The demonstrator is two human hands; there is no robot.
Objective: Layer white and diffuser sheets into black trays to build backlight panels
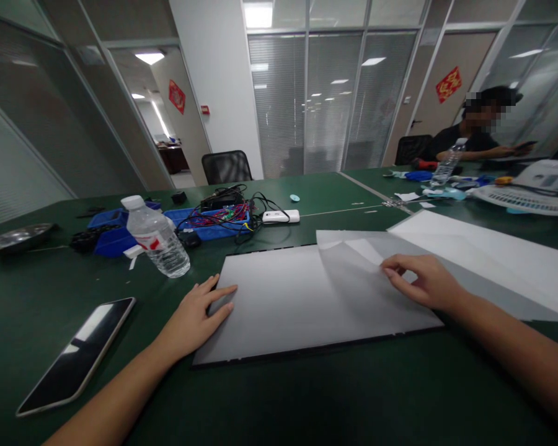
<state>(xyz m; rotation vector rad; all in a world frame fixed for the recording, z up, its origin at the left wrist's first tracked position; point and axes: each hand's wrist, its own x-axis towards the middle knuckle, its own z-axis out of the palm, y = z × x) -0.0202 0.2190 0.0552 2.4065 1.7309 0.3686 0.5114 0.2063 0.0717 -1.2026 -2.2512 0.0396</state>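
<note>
A flat grey panel [283,303] with a thin black edge lies on the green table in front of me. My left hand [196,316] rests flat on its left edge, fingers stretched out. My right hand [423,280] pinches a translucent film sheet [353,257] that lies over the panel's right part, its far corner folded up. White sheets [483,254] lie under and beyond the film to the right.
A phone [77,353] lies face up at the near left. A water bottle [157,238] stands behind my left hand, with blue trays and tangled wires [216,218] and a white device [281,216] further back. A person [477,139] sits at the far right.
</note>
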